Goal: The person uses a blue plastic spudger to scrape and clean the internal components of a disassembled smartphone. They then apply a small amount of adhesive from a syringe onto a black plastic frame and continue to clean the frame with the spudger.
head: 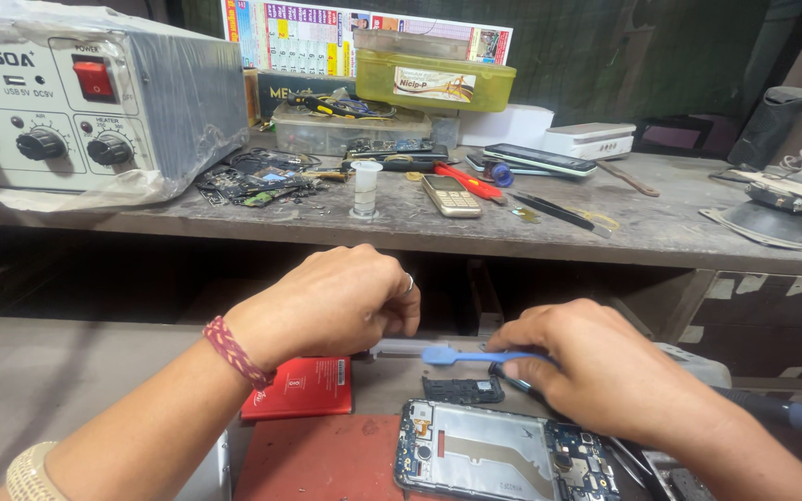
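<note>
1. This is a phone repair workshop, cramped and well used.
2. A hot-air rework station with knobs and a red switch sits on the scuffed shelf.
3. Loose circuit boards, a keypad phone and a screwdriver lie scattered there.
4. An opened smartphone lies on the lower bench.

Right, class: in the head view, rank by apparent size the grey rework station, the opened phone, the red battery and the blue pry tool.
Grey rework station
Opened phone, nearer the camera
Red battery
Blue pry tool, partly hidden by the right hand

left hand and right hand both curled, knuckles up
</note>
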